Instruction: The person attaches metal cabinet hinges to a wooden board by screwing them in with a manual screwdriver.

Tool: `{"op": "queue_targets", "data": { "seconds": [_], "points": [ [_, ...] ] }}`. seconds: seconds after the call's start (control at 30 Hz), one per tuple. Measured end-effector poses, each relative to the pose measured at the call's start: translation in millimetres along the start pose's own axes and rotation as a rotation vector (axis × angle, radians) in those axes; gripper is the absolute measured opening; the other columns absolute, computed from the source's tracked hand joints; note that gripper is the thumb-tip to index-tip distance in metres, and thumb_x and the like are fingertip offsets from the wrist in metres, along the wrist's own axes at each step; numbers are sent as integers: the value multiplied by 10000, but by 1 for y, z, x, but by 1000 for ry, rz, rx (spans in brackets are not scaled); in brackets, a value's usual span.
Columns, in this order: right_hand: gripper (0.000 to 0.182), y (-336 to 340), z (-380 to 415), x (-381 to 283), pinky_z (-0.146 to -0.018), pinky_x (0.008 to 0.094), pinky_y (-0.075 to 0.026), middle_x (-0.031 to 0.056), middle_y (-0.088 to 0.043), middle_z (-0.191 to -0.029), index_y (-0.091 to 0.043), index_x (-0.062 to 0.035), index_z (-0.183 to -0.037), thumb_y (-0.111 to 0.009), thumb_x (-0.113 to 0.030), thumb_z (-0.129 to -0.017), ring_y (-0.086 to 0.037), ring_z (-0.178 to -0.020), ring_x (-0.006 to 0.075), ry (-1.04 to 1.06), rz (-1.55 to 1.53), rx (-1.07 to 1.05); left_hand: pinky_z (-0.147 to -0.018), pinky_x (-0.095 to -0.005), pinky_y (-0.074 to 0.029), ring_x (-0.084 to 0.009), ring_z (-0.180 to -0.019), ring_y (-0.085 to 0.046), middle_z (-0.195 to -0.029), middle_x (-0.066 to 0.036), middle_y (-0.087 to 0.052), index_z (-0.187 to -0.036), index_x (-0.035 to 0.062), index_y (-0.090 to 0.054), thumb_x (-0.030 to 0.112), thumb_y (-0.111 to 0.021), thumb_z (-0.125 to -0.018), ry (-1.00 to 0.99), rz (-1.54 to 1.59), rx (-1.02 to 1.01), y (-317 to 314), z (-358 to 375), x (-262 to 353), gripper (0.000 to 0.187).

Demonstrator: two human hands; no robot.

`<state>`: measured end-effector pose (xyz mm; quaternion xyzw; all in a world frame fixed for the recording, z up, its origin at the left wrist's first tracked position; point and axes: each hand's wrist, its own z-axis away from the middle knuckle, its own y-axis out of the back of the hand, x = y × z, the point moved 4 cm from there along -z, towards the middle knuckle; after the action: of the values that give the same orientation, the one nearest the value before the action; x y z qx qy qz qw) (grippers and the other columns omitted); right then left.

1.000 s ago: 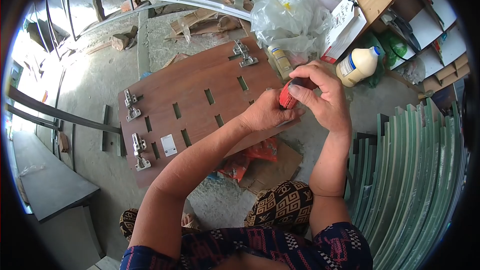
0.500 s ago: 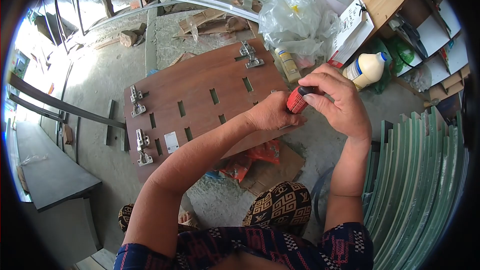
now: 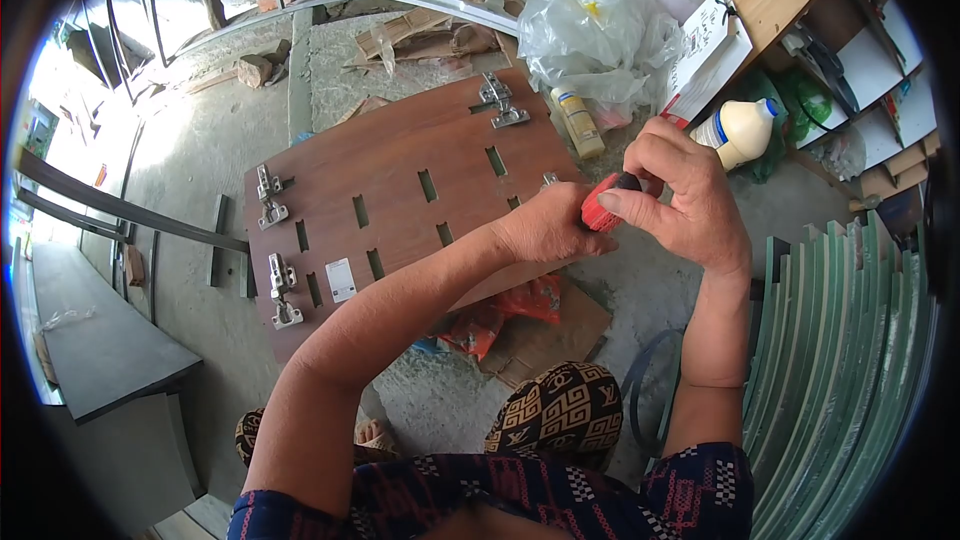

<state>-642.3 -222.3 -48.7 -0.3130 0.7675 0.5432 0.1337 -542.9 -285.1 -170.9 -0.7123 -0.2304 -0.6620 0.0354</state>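
Note:
My right hand [image 3: 690, 195] grips a screwdriver [image 3: 602, 210] by its red handle with a black end, thumb and fingers around the top. My left hand [image 3: 550, 222] is closed right beside the lower part of the handle, over the panel's right corner; what its fingers hold is hidden, as are the screwdriver's shaft and tip. A bit of metal hinge [image 3: 550, 179] peeks out behind my left hand. The brown wooden panel [image 3: 390, 160] has several slots and a white label [image 3: 341, 281]. Other metal hinges [image 3: 502, 100] stand at its far right corner and along its left side.
Beyond the panel lie a yellowish bottle [image 3: 580, 125], a clear plastic bag [image 3: 580, 20] and a cream jug [image 3: 742, 133]. Green-edged boards [image 3: 840, 370] stand at the right. Red plastic packets [image 3: 530, 300] and cardboard [image 3: 565, 330] lie below the panel. Metal strips lie left.
My right hand has shifted slightly right and its fingers have turned on the screwdriver handle, which now leans a little differently. My left hand stays at the panel's corner.

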Motion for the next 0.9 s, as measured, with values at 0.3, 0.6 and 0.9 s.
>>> {"op": "queue_targets", "data": {
  "seconds": [0.3, 0.6, 0.9],
  "points": [
    [276, 0, -1, -4, -542, 338, -423, 71, -507, -741, -566, -27, -789, -768, -202, -722, -520, -615, 219, 42, 138, -15, -685, -379, -490, -274, -683, -602, -729, -168, -621, -895, -16, -580, 151, -708, -736, 2, 98, -16, -1, 1, -7, 264],
    [238, 0, 1, -11, -616, 320, -464, 95, -545, -875, -619, -1, -983, -685, 13, -755, -575, -714, 227, 129, -97, -115, -694, -377, -494, -270, -696, -617, -728, -165, -622, -890, -13, -582, 147, -699, -744, -4, 33, -8, -1, -1, -6, 246],
    [263, -3, 1, -6, -546, 326, -421, 73, -533, -790, -595, 1, -884, -771, -110, -723, -519, -614, 197, 115, -59, -52, -701, -371, -498, -274, -699, -623, -743, -160, -635, -898, -11, -592, 152, -702, -737, 17, 32, -11, 0, 2, -3, 254]
  ]
}}
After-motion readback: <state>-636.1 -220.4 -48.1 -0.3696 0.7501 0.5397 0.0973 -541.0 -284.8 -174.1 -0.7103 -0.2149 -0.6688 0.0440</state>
